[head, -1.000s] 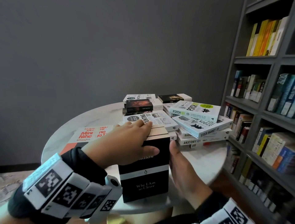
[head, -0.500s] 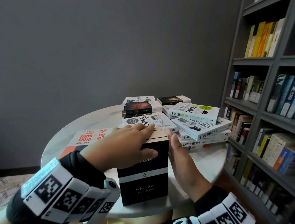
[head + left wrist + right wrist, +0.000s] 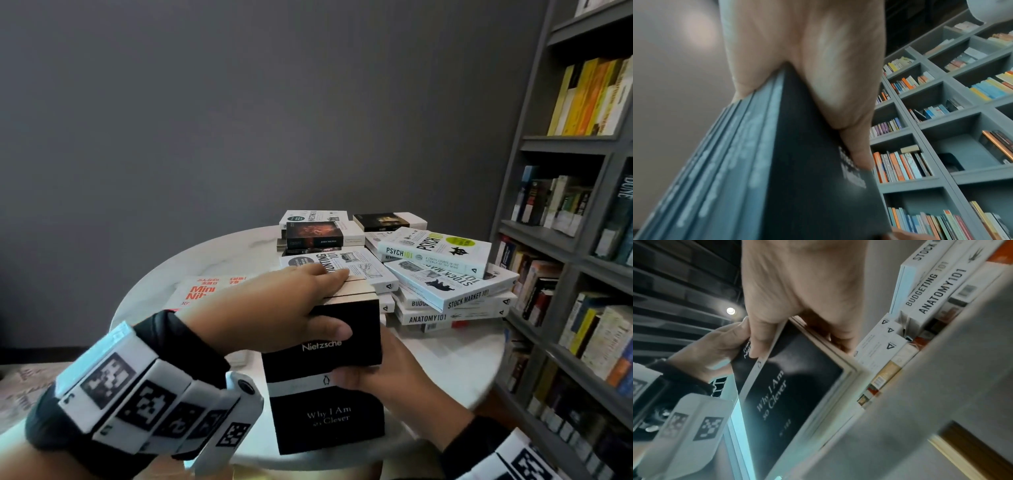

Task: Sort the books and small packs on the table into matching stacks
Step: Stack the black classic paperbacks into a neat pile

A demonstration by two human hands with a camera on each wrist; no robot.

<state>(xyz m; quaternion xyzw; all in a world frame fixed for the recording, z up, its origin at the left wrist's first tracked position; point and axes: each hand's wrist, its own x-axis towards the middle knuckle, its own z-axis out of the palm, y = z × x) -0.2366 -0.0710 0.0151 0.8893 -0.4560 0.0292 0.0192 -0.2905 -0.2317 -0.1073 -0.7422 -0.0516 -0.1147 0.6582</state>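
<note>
Several thin black paperbacks, front cover "Nietzsche, Why I Am so Clever" (image 3: pixel 329 421), stand upright as one bundle at the front of the round white table (image 3: pixel 462 370). My left hand (image 3: pixel 318 305) grips the bundle from above, fingers over the page edges and thumb on the front cover. My right hand (image 3: pixel 370 373) holds its right side, thumb across the cover's white band, fingers hidden behind. In the left wrist view the left hand (image 3: pixel 807 56) clamps the bundle (image 3: pixel 807 178). In the right wrist view the right hand (image 3: pixel 797 280) holds the book (image 3: pixel 793 378).
A loose pile of white "101" books (image 3: pixel 445 274) lies right behind the bundle. Dark-covered books (image 3: pixel 318 233) are stacked at the back, and a red and white book (image 3: pixel 202 291) lies flat at the left. A grey bookshelf (image 3: pixel 565 240) stands close on the right.
My right hand went from lying flat against the bundle's right side to holding it, thumb now across the front cover. The left hand has kept its hold on top.
</note>
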